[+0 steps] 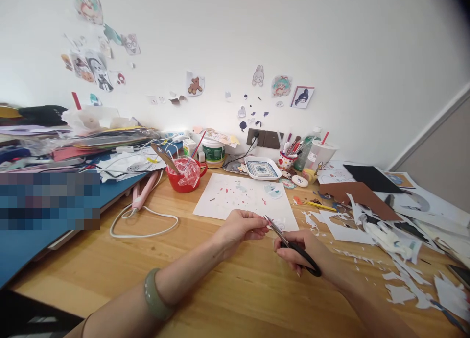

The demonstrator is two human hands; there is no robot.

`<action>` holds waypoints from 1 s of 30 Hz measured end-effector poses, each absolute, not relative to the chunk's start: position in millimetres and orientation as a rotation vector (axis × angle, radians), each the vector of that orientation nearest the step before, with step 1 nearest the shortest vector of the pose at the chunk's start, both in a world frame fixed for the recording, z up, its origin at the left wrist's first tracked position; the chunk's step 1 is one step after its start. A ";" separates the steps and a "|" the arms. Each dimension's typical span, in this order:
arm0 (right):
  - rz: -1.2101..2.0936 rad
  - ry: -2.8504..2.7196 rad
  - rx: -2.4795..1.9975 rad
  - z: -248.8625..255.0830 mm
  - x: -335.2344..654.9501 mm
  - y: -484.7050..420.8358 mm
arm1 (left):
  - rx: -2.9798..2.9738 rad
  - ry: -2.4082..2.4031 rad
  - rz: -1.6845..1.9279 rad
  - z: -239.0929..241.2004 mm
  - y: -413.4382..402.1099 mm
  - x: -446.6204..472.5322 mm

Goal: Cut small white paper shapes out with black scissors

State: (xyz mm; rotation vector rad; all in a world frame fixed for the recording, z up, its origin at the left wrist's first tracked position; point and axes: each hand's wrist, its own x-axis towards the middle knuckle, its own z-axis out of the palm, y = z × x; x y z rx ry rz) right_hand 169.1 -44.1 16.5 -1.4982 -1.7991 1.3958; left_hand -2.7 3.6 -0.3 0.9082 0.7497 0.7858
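Above a wooden counter (227,299), a person's left hand (244,228) pinches a tiny piece (270,223) at the tips of black-handled scissors (282,237) gripped in the right hand (303,252), a green bangle (155,295) circling the left forearm. Just beyond the hands lies a white sheet (216,204) dotted with small coloured shapes (273,191), a red mug (183,181) to its left and paper scraps (400,294) strewn to its right. Cartoon pictures (282,86) dot the wall (227,29) behind.
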 end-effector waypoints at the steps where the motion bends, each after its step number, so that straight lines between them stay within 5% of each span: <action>1: 1.397 -1.796 -1.503 16.3 168.9 -43.8 | 0.902 0.749 0.786 -0.2 3.4 -2.7; 30: 1.415 -1.910 -1.461 5.9 175.9 -38.1 | 0.767 0.736 0.800 -15.9 -0.1 5.3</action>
